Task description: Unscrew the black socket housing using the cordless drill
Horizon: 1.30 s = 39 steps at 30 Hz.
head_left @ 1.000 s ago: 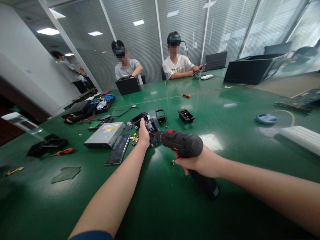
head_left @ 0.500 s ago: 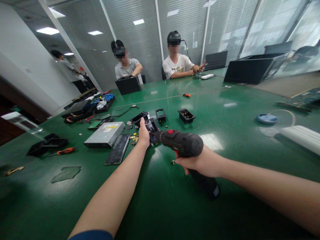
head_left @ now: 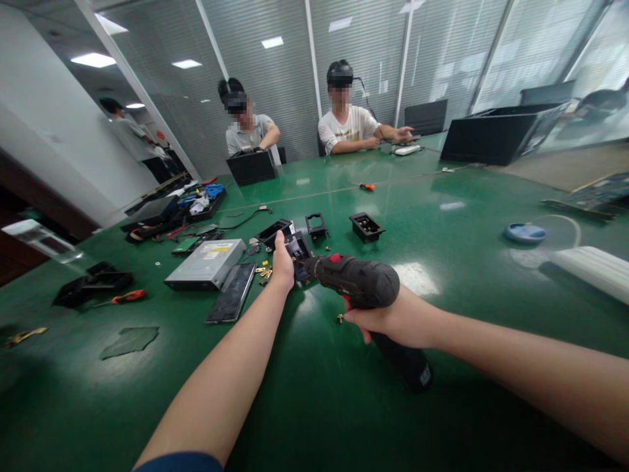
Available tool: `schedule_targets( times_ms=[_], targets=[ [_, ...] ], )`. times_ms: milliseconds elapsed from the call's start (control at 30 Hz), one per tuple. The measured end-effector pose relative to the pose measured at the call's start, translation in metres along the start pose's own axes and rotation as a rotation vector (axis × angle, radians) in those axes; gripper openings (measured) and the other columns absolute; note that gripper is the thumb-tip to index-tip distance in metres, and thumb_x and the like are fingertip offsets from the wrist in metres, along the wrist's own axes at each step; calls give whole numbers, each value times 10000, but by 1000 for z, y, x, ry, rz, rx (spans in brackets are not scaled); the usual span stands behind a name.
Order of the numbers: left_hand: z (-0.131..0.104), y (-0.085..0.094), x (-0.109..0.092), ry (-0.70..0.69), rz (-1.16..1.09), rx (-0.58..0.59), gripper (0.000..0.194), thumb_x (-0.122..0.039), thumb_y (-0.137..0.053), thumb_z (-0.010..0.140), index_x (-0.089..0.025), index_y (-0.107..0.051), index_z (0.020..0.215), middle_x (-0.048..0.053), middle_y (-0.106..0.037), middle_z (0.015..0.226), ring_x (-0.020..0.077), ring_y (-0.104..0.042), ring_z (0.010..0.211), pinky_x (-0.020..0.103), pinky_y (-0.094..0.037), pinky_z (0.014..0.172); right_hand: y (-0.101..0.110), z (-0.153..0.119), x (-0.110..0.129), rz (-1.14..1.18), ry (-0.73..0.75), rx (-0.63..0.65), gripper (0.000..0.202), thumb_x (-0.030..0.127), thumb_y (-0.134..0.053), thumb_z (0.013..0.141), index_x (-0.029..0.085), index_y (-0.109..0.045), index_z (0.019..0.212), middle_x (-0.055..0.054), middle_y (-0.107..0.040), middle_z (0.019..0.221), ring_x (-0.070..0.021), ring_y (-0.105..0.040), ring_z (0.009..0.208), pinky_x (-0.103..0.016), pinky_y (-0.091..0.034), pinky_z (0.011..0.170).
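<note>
My right hand (head_left: pixel 393 318) is wrapped round the grip of a black power drill (head_left: pixel 358 282) with red details, which points left. Its tip meets a small black part (head_left: pixel 299 252), held upright by my left hand (head_left: pixel 284 262) with the thumb on top. Whether the bit sits in a screw cannot be made out. Just behind the held part lies a black housing (head_left: pixel 275 231). Brass pieces (head_left: pixel 265 272) are scattered left of my left hand, and a small brass piece (head_left: pixel 340 318) lies below the drill.
Further back stand a black frame (head_left: pixel 315 226) and a black socket housing (head_left: pixel 366 227). To the left are a silver disc drive (head_left: pixel 206 262), a dark flat panel (head_left: pixel 230 294) and an orange screwdriver (head_left: pixel 128 297). Two people sit across the green table (head_left: pixel 442 210).
My hands, the drill and the held part stay practically where they were. Across the table, the person on the right has lowered a raised hand toward the tabletop.
</note>
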State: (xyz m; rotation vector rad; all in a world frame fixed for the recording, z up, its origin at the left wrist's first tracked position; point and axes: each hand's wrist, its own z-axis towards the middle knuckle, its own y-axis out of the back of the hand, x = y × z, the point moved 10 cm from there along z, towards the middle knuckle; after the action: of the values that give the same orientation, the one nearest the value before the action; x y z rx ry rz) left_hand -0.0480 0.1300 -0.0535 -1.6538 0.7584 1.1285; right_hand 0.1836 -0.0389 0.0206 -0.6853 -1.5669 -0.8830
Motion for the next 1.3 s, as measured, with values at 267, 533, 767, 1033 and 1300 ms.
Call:
schedule_targets(
  times_ms=[267,533,767,1033,1300],
  targets=[
    [2,1,1,-2,6,16,669,-825,-599,1126,-223,-821,935,119,-884,872,340,-941,945,414,-764,867,-1,1,-4,-10,-3,2,248,209,-832,830,220,-735,1057,58,-697,654,-174,-686,521,-283,-587,577],
    [4,2,2,-11,17,18,687,-866,-632,1095,-221,-832,972,122,-890,885,345,-938,929,421,-765,853,-1,1,1,-2,2,10,234,200,-829,803,237,-701,996,64,-698,668,-161,-672,518,-275,-565,564],
    [6,3,3,-5,14,19,683,-878,-654,1076,-224,-843,1014,111,-891,889,330,-930,902,411,-761,850,-2,-2,8,1,-24,8,221,164,-823,801,249,-652,911,58,-699,664,-164,-693,531,-276,-576,578],
    [5,1,1,-23,19,26,716,-910,-648,1064,-221,-837,1003,118,-882,869,346,-933,899,419,-762,830,0,1,0,-13,-3,2,206,202,-825,815,239,-688,965,68,-684,655,-163,-681,521,-274,-566,570],
    [2,0,0,-13,11,12,680,-869,-635,1089,-230,-814,941,121,-882,867,344,-937,909,416,-766,842,0,0,1,-23,-21,-10,286,168,-836,820,214,-762,1093,60,-724,679,-171,-696,521,-278,-582,578]
  ],
)
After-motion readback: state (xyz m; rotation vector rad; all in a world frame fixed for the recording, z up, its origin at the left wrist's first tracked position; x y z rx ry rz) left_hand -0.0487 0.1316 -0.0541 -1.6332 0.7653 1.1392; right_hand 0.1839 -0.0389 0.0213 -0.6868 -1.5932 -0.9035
